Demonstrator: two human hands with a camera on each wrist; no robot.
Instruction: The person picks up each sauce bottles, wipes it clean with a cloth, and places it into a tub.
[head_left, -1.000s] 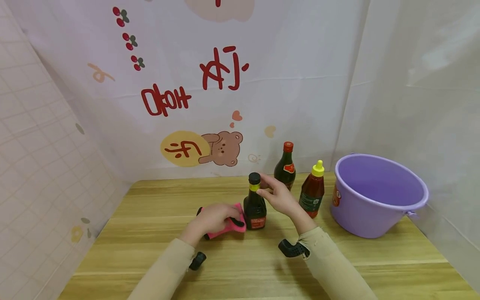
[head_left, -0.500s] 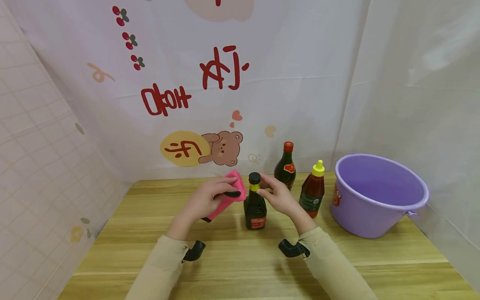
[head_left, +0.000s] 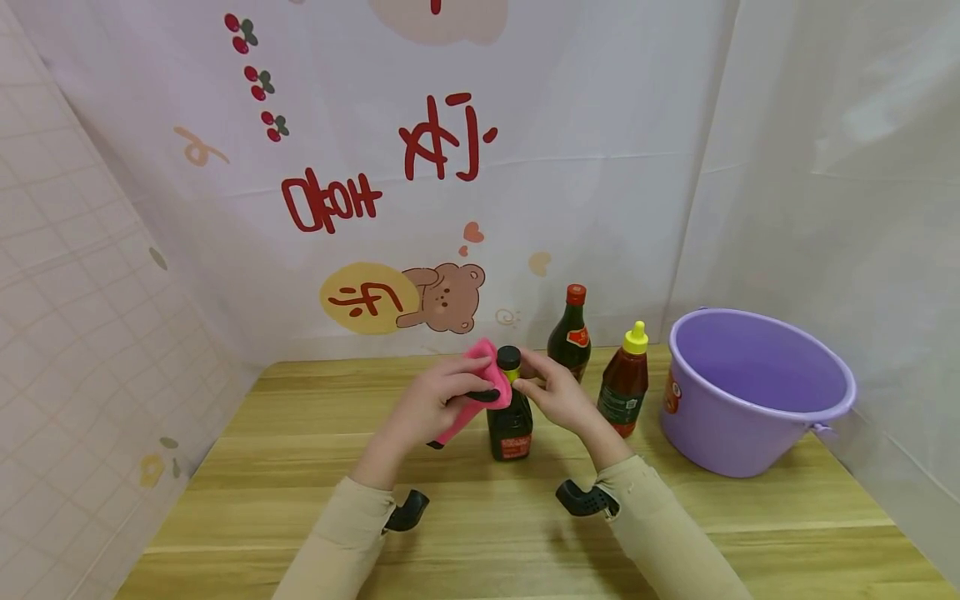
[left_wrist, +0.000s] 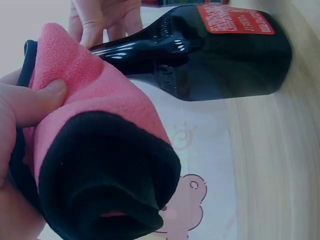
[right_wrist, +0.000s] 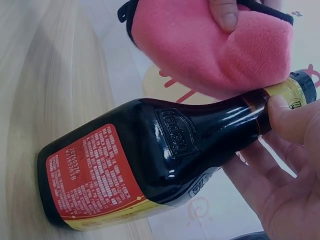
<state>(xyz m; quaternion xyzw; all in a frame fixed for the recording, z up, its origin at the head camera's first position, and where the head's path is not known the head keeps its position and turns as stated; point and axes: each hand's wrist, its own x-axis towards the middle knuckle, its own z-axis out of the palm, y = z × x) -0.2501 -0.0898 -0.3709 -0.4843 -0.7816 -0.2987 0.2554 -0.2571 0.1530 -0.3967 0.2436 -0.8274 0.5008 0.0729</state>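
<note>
A dark sauce bottle (head_left: 512, 425) with a black cap and a red label stands upright on the wooden table. My right hand (head_left: 561, 395) holds it by the neck, thumb on the yellow neck band in the right wrist view. In my left hand (head_left: 435, 396) is a folded pink cloth (head_left: 472, 408) with black edging, pinched between thumb and fingers. The cloth lies against the bottle's neck (right_wrist: 240, 112) from the left. Black lining shows on the cloth (left_wrist: 110, 165) in the left wrist view.
Behind my right hand stands a dark bottle with a red cap (head_left: 576, 295). A red sauce bottle with a yellow nozzle (head_left: 624, 387) is to its right. A purple bucket (head_left: 731, 433) stands at the table's right. A printed white curtain (head_left: 600, 192) hangs behind.
My left hand has lifted the pink cloth from beside the bottle's base and brought it up and right to the neck. My right hand stays in place on the bottle.
</note>
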